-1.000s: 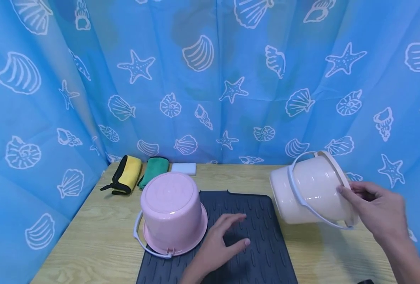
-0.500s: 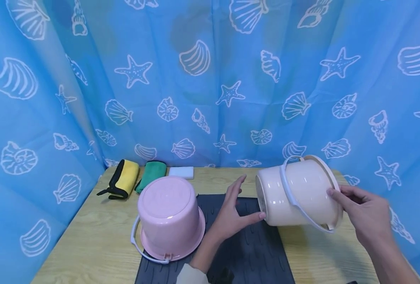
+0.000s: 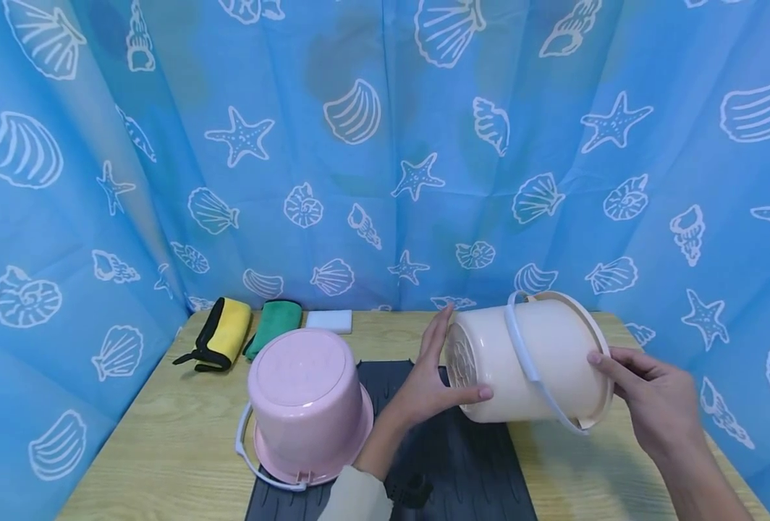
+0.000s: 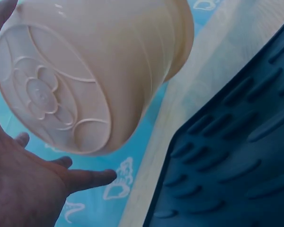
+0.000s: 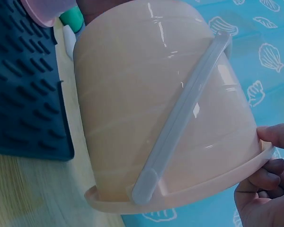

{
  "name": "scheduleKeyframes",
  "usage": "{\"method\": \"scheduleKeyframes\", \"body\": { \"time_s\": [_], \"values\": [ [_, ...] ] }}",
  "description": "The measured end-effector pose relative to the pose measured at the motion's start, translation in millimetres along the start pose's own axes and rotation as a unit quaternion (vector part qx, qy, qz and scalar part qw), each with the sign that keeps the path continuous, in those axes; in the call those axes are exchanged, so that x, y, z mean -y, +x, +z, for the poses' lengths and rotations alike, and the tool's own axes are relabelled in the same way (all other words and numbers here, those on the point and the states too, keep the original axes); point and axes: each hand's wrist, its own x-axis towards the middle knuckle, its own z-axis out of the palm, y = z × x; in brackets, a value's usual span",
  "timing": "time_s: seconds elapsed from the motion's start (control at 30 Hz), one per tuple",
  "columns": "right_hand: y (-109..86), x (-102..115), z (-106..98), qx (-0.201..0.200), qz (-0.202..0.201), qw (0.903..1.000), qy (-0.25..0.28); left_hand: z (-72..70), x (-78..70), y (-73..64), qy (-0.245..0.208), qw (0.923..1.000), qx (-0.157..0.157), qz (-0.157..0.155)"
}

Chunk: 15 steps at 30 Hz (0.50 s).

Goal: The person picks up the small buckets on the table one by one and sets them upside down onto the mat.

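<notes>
A cream bucket (image 3: 522,354) with a pale grey-white handle (image 3: 522,340) lies tipped on its side in the air, its base to the left. My right hand (image 3: 655,394) pinches the rim, thumb outside, as the right wrist view shows. Around the base spreads my left hand (image 3: 427,387), thumb along the near side. In the left wrist view its fingers (image 4: 90,179) are straight and apart from the flower-patterned base (image 4: 52,90). Contact by the thumb is hard to tell. A pink bucket (image 3: 307,405) stands upside down on the dark ribbed mat (image 3: 470,470).
Behind the pink bucket, a rolled yellow cloth (image 3: 227,336), a green cloth (image 3: 274,325) and a white sponge (image 3: 329,321) lie on the wooden table (image 3: 157,434). A blue shell-print curtain (image 3: 359,166) closes off the back and sides.
The cream bucket has moved left in my right hand, over the mat's right edge. My left hand has come up and right from above the mat to the bucket's base.
</notes>
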Motion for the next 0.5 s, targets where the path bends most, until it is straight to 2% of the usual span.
{"method": "scheduleKeyframes", "body": {
  "time_s": [0.13,0.23,0.3,0.4,0.43,0.5],
  "values": [
    [-0.1,-3,2,0.01,0.002,0.9992,0.039,-0.5,-0.5,3.8,-0.015,0.9997,0.015,0.016],
    [-0.2,-4,3,0.007,0.007,0.9991,0.042,-0.6,-2.0,5.1,-0.019,0.9995,0.019,0.019],
    [-0.1,-3,4,0.001,0.016,0.9996,0.024,-1.4,-4.1,4.9,-0.011,0.9997,0.014,0.019],
    [-0.1,-1,4,-0.001,0.029,0.9975,-0.065,-3.7,-8.4,3.0,0.001,0.9999,0.001,0.016],
    [-0.2,0,4,0.002,0.03,0.9936,-0.109,-5.1,-10.6,2.5,0.007,0.9998,-0.003,0.016],
    [0.0,2,4,0.011,0.02,0.9792,-0.202,-8.7,-15.4,1.8,0.021,0.9996,-0.009,0.017]
  ]
}}
